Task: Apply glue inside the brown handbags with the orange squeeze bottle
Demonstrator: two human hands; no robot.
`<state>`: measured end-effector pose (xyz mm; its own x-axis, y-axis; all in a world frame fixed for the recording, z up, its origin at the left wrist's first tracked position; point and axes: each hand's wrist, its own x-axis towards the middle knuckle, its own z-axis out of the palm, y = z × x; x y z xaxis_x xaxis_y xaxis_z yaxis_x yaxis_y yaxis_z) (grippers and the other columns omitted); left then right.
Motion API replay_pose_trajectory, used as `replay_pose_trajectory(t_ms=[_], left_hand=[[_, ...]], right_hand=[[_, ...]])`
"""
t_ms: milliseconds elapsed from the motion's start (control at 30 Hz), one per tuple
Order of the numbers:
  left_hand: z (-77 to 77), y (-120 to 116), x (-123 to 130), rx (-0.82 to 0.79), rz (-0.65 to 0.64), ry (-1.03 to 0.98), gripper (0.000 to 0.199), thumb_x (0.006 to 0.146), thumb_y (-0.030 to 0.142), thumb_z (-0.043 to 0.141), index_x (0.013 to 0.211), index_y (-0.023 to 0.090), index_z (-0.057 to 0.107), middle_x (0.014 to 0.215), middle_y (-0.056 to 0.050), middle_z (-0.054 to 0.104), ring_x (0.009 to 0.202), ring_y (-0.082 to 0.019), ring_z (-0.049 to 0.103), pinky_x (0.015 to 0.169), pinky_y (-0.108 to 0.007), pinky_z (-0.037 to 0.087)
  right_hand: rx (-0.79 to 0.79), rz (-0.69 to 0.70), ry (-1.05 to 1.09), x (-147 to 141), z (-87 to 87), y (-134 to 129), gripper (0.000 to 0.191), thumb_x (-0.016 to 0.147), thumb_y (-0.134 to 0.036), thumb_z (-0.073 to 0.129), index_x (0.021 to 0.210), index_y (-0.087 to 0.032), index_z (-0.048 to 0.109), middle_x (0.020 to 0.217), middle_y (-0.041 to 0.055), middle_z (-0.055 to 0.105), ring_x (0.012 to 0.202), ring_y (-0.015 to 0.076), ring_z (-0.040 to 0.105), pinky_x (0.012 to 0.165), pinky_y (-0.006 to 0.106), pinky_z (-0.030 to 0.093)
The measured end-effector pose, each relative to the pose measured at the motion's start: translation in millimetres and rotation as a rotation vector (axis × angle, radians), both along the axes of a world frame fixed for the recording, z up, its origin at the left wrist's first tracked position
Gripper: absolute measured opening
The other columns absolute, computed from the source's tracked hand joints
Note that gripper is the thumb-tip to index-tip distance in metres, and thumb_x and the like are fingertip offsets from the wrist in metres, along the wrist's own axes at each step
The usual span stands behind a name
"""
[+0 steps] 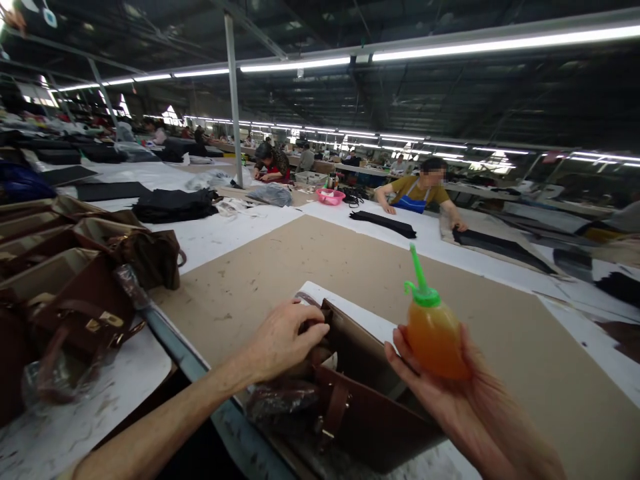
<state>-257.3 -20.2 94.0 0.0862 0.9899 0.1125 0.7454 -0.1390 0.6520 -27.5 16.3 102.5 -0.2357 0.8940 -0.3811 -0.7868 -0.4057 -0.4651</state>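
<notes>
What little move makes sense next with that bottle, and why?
Perhaps tip the squeeze bottle toward the brown handbag: the right hand holds the bottle with its green nozzle pointing up, while the left hand is at the bag's open top.

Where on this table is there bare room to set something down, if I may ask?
The widest bare patch is the brown sheet, dotted with dark flecks, between the open bag and the black strip; it also extends right of the right hand holding the orange bottle. It is crowded at left, where brown bags stand packed together.
</notes>
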Motion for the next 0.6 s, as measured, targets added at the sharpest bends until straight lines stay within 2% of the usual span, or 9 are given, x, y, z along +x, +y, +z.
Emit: replay_pose_trajectory(t_ms=[67, 133, 233, 333, 400, 467, 533, 600], left_hand=[[-5.4, 10.9, 2.7, -0.048, 0.146, 0.067, 0.027, 0.083, 0.035, 0.042, 0.072, 0.017, 0.06, 0.067, -0.001, 0.059, 0.069, -0.015, 0.054, 0.062, -0.025, 0.038], [-9.5, 21.6, 6.8, -0.092, 0.222, 0.167, 0.025, 0.076, 0.042, 0.053, 0.074, 0.018, 0.058, 0.068, 0.0, 0.059, 0.067, -0.016, 0.054, 0.057, -0.026, 0.036], [-11.6, 33.1, 16.0, -0.086, 0.245, 0.347, 0.039, 0.064, 0.046, 0.065, 0.09, 0.018, 0.056, 0.078, -0.004, 0.062, 0.073, -0.022, 0.057, 0.06, -0.029, 0.039], [-13.6, 38.3, 23.0, -0.058, 0.228, 0.457, 0.052, 0.063, 0.043, 0.067, 0.104, 0.014, 0.053, 0.089, -0.01, 0.063, 0.083, -0.027, 0.058, 0.069, -0.034, 0.041], [-16.7, 40.4, 22.6, -0.071, 0.217, 0.483, 0.044, 0.064, 0.043, 0.067, 0.096, 0.014, 0.058, 0.085, -0.01, 0.064, 0.08, -0.026, 0.059, 0.068, -0.033, 0.042], [-20.7, 42.8, 18.6, -0.134, 0.186, 0.474, 0.036, 0.064, 0.05, 0.066, 0.079, 0.017, 0.063, 0.074, -0.008, 0.064, 0.072, -0.024, 0.06, 0.06, -0.03, 0.041], [-24.7, 45.9, 14.1, -0.167, 0.173, 0.454, 0.045, 0.061, 0.063, 0.062, 0.066, 0.018, 0.063, 0.065, -0.006, 0.062, 0.065, -0.022, 0.059, 0.055, -0.028, 0.038], [-28.1, 49.4, 11.9, -0.158, 0.177, 0.434, 0.057, 0.056, 0.074, 0.057, 0.063, 0.018, 0.062, 0.064, -0.005, 0.062, 0.064, -0.022, 0.059, 0.054, -0.028, 0.038]], right_hand=[[-0.009, 0.0, 0.008, -0.5, 0.4, -0.1, 0.03, 0.088, -0.03, 0.057, 0.114, -0.015, 0.051, 0.112, 0.0143, 0.051, 0.101, 0.0311, 0.054, 0.085, 0.057, 0.046], [-0.001, 0.007, 0.012, -0.9, 0.6, -1.2, 0.03, 0.089, -0.028, 0.057, 0.115, -0.015, 0.05, 0.113, 0.0147, 0.051, 0.102, 0.0318, 0.053, 0.085, 0.057, 0.045], [0.015, 0.036, 0.016, 0.8, -1.2, -1.7, 0.035, 0.088, -0.029, 0.058, 0.118, -0.014, 0.048, 0.117, 0.016, 0.049, 0.105, 0.0321, 0.052, 0.087, 0.057, 0.045], [0.045, 0.072, 0.038, 4.4, -4.5, -0.4, 0.038, 0.086, -0.03, 0.061, 0.119, -0.015, 0.048, 0.119, 0.0148, 0.049, 0.107, 0.0314, 0.051, 0.089, 0.055, 0.045], [0.059, 0.085, 0.053, 6.2, -6.4, 0.4, 0.038, 0.085, -0.029, 0.063, 0.118, -0.016, 0.048, 0.119, 0.0136, 0.05, 0.108, 0.031, 0.05, 0.091, 0.054, 0.044], [0.052, 0.087, 0.058, 7.0, -7.4, 0.6, 0.039, 0.085, -0.031, 0.063, 0.118, -0.015, 0.049, 0.118, 0.0139, 0.05, 0.108, 0.0306, 0.05, 0.091, 0.054, 0.044], [0.052, 0.09, 0.061, 6.7, -7.8, 0.9, 0.039, 0.084, -0.031, 0.064, 0.117, -0.015, 0.05, 0.117, 0.0135, 0.051, 0.107, 0.03, 0.051, 0.091, 0.054, 0.043], [0.06, 0.099, 0.063, 5.9, -7.7, 1.6, 0.038, 0.083, -0.029, 0.065, 0.116, -0.016, 0.05, 0.115, 0.0127, 0.052, 0.106, 0.0297, 0.052, 0.091, 0.055, 0.043]])
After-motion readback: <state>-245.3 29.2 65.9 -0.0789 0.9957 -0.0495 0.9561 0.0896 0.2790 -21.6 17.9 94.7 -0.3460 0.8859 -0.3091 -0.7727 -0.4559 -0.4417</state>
